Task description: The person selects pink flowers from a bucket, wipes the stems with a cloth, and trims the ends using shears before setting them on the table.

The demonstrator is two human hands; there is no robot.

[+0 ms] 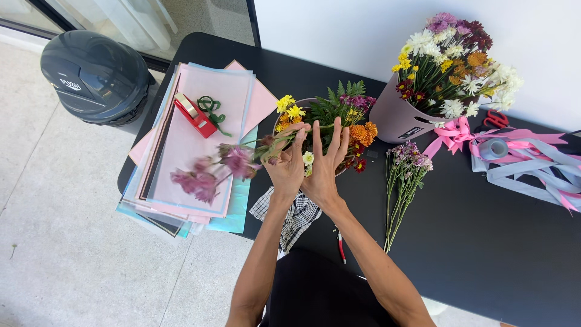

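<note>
On a black table (484, 242) beside pale floor tiles (60, 212), the left hand (287, 166) is pinching a pink-flowered stem (236, 158) (blurred, seemingly lying leftward), the right hand (324, 163) spreading open.

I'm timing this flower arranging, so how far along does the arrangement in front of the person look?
Partly done. The near pot already holds yellow, orange and purple blooms with fern. The finished-looking one is the pink bucket, full and tied with a bow. In hand: the left hand grips pink-flowered stems, blurred; the right hand is open beside it. Left: a loose bunch on the table.
</note>
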